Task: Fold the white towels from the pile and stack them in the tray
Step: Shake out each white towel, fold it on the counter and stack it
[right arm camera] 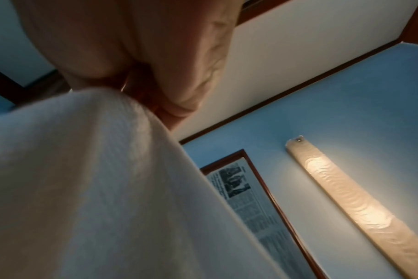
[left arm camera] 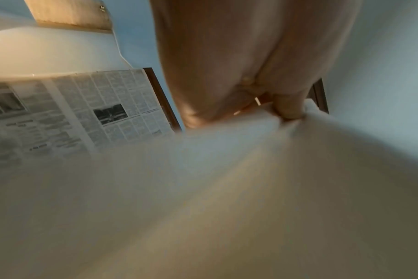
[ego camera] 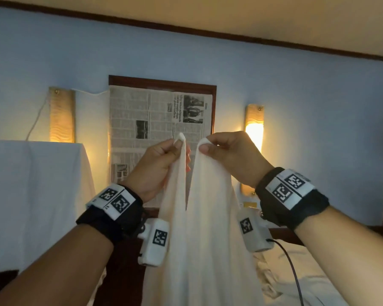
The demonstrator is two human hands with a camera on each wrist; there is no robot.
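A white towel (ego camera: 199, 228) hangs down in front of me, held up high by two top corners close together. My left hand (ego camera: 177, 149) pinches the left corner between thumb and fingers. My right hand (ego camera: 205, 145) pinches the right corner. In the left wrist view the towel (left arm camera: 203, 188) fills the lower frame below my left hand (left arm camera: 284, 111). In the right wrist view the towel (right arm camera: 88, 179) drapes down from my right hand (right arm camera: 136, 90). More crumpled white towels (ego camera: 296, 277) lie at the lower right. The tray is not in view.
A framed newspaper (ego camera: 159, 120) hangs on the blue wall straight ahead, between two wall lamps (ego camera: 254, 129). A white cloth-covered piece of furniture (ego camera: 35, 195) stands at the left. A black cable (ego camera: 294, 268) runs from my right wrist camera.
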